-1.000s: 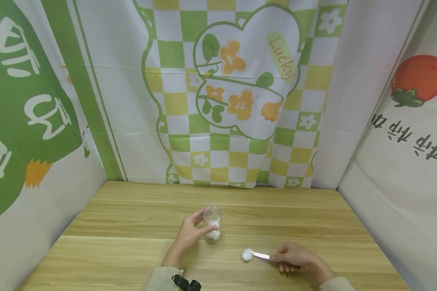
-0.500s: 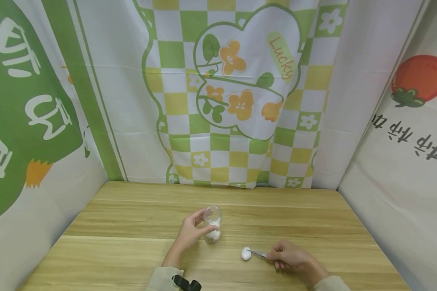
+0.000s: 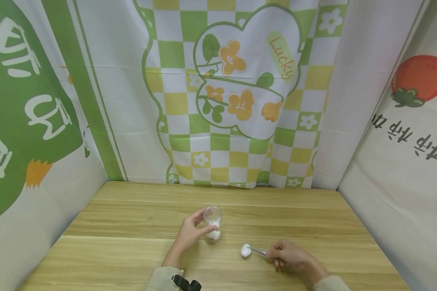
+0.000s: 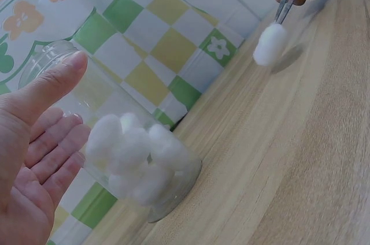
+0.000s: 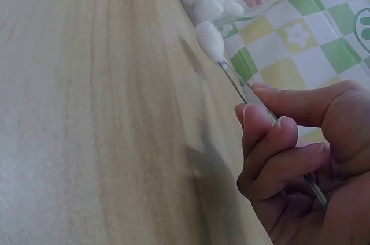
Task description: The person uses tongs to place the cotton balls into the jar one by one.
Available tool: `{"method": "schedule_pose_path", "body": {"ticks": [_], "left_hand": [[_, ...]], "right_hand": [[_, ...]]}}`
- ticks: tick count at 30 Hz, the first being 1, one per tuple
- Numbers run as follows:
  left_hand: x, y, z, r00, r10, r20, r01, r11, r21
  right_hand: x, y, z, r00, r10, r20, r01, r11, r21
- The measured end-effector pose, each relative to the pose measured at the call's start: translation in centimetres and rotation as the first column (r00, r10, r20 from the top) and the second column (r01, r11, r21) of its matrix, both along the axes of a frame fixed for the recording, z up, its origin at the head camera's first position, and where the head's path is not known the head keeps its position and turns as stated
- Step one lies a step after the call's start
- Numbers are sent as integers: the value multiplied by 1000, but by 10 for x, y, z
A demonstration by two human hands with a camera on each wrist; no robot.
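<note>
A clear jar (image 3: 213, 214), uncovered at the top, stands on the table with several white cotton balls (image 4: 136, 152) inside. My left hand (image 3: 191, 232) holds it from the left, thumb on the near side and fingers round the back. To the right of the jar, my right hand (image 3: 289, 254) pinches metal tweezers (image 5: 234, 80) between thumb and fingers. Their tips grip one cotton ball (image 3: 245, 250), which hangs just above the tabletop; its shadow lies apart from it in both wrist views. Part of the tweezers' handle end is hidden inside the right hand.
The wooden table (image 3: 138, 206) has its far edge against a green and yellow checked cloth (image 3: 218, 153). White printed cloths close off the left and right sides. A black strap device (image 3: 186, 283) sits on the left sleeve.
My right hand has shifted slightly left and away from me, carrying the tweezers and cotton ball a little nearer the jar. The left hand and jar have stayed put.
</note>
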State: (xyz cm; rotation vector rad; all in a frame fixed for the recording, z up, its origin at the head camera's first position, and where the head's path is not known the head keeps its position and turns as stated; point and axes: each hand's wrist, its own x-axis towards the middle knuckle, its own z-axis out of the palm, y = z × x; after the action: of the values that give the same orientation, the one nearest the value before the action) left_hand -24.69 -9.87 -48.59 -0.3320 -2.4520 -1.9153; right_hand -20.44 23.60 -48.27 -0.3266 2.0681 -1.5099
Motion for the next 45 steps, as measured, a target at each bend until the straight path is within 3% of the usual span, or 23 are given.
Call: {"method": "schedule_pose_path", "body": {"ticks": [13, 19, 34, 45], "left_hand": [[-1, 0, -1, 1000, 4, -3, -4, 1000, 2], [-1, 0, -1, 1000, 2, -4, -2, 1000, 1], [1, 0, 1, 1000, -4, -4, 4, 1000, 6], [0, 0, 0, 1000, -1, -1, 1, 1000, 5]], "right_hand": [[-3, -1, 8, 997, -36, -69, 39, 998, 51], [-4, -1, 13, 994, -33, -100, 36, 999, 25], [-4, -8, 23, 962, -31, -271, 45, 998, 46], [-4, -13, 30, 947, -39, -319, 63, 996, 66]]}}
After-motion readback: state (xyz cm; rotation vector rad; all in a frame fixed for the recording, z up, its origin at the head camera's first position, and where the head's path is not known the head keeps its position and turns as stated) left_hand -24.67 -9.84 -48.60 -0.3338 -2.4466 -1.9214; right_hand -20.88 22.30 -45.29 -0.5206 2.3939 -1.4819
